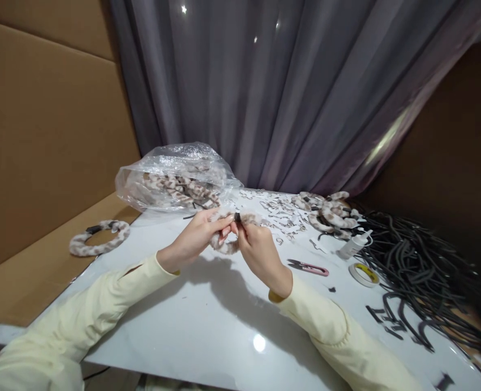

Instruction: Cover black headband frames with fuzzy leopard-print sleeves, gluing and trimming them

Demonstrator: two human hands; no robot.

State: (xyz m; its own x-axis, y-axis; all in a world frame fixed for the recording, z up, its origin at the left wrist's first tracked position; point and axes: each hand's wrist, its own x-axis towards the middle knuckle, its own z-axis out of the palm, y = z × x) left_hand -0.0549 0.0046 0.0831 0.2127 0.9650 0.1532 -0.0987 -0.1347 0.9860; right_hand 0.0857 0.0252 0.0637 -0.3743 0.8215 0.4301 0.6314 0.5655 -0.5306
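Observation:
Above the table's middle, a fuzzy ring (pixel 224 248) in cream with brown spots is held between both hands. A short black piece (pixel 237 217) wraps it at the top, between my fingertips. My left hand (pixel 197 236) is closed on the ring's left side, its thumb reaching toward the black piece. On the other side, my right hand (pixel 260 252) pinches the ring just right of that piece. Its fingers partly hide the ring's right edge, so I cannot tell whether they also grip the black piece.
A clear plastic bag (pixel 175 157) of spotted fuzzy pieces stands behind. One finished-looking ring (pixel 80 247) lies left. At right are piled rings (pixel 334 214), thread snips (pixel 311 267), a tape roll (pixel 364 275), a white bottle (pixel 354 244) and black cords (pixel 415 260). Scraps (pixel 283 214) litter the back.

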